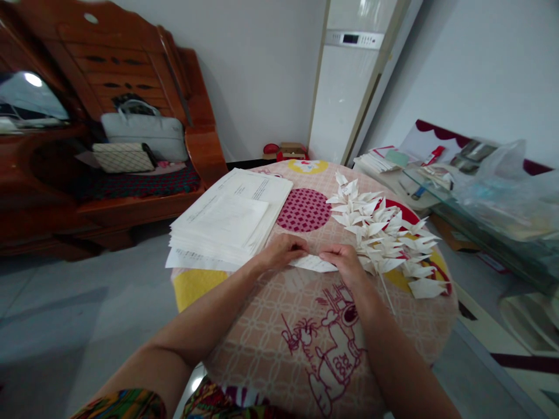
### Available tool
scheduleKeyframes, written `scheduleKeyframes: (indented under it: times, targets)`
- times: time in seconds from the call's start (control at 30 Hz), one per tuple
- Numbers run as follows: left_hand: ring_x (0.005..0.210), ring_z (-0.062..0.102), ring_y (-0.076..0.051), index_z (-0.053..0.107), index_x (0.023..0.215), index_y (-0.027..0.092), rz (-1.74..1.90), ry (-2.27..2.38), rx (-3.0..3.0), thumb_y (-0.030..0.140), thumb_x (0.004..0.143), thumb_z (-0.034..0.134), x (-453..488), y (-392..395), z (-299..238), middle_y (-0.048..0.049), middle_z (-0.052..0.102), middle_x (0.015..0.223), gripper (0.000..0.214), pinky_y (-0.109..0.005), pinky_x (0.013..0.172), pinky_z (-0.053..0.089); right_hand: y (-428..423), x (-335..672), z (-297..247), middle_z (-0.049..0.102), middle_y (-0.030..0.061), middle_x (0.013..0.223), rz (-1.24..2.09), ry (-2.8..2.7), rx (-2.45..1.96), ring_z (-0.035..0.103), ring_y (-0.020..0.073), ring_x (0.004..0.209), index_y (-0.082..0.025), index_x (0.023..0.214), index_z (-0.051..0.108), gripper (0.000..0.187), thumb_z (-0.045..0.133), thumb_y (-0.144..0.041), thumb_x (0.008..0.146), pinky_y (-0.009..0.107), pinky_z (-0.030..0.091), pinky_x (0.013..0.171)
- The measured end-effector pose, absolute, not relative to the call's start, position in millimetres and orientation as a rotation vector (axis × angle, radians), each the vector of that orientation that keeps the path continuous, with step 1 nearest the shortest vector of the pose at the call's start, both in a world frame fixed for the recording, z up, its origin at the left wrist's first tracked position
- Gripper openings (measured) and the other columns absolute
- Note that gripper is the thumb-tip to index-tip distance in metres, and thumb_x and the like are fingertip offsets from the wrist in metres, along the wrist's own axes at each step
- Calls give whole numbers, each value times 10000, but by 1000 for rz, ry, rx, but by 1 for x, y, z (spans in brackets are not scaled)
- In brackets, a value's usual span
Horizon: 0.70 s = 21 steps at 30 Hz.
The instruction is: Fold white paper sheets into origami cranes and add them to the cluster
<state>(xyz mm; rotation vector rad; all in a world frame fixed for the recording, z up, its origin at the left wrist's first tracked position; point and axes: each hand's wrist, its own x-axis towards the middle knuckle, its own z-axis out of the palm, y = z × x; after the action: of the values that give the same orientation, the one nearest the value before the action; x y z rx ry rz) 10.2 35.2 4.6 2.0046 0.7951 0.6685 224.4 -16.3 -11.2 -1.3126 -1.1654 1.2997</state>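
Observation:
A folded piece of white paper [313,263] lies low over the round table, with both hands at its upper edge. My left hand [283,250] is closed on its left end, fingers curled. At the right end, my right hand [343,256] pinches the same paper. Just right of that hand spreads a crowd of folded white paper cranes [371,218], several rows deep. To the left of my hands sits a stack of printed paper sheets [209,227], with a smaller blank sheet [231,218] on top.
A patterned cloth [262,326] covers the round table. Left stands a wooden sofa [205,145] with a grey bag [144,134] and a quilted purse [124,157]. On the right, a glass-topped table [463,203] bears a plastic bag [502,192] and papers. A white air conditioner [340,87] stands behind.

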Motion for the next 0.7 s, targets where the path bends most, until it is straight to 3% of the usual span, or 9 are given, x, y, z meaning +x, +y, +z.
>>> scheduleKeyframes:
  times: [0.23, 0.33, 0.43, 0.53, 0.7]
  targets:
    - [777, 627, -181, 732, 789, 184, 558, 700, 2507, 138, 821, 645, 28, 41, 14, -46, 707, 785, 103, -276, 773, 429, -17, 220, -14, 615, -40, 533, 1180, -1567, -1461, 482, 113, 520, -173, 624, 743, 184, 716, -346, 679, 226, 320, 507]
    - [914, 632, -210, 718, 902, 163, 848, 814, 2514, 121, 857, 611, 32, 37, 10, -90, 710, 922, 123, -317, 864, 449, -16, 217, -21, 640, -25, 561, 1118, -1366, -1500, 527, 135, 547, -175, 631, 722, 193, 714, -365, 659, 240, 373, 531]
    - [881, 638, -186, 703, 984, 152, 1089, 970, 2339, 97, 863, 578, 29, 31, 3, -95, 704, 960, 182, -296, 813, 477, -15, 208, -26, 669, -2, 600, 1095, -1016, -1491, 561, 157, 544, -179, 672, 708, 223, 719, -397, 628, 262, 425, 521]
    - [882, 655, -178, 709, 964, 161, 1109, 935, 2288, 86, 852, 557, 22, 28, -5, -84, 714, 957, 203, -290, 816, 492, -14, 193, -23, 648, -2, 564, 1175, -781, -1452, 566, 172, 493, -199, 652, 653, 224, 718, -403, 586, 284, 446, 458]
    - [993, 651, -215, 717, 1008, 166, 968, 792, 2429, 76, 814, 571, 16, 34, -14, -102, 730, 1013, 259, -335, 909, 485, -15, 175, -15, 700, 15, 637, 1264, -782, -1433, 647, 222, 531, -203, 773, 656, 226, 700, -296, 572, 324, 512, 437]
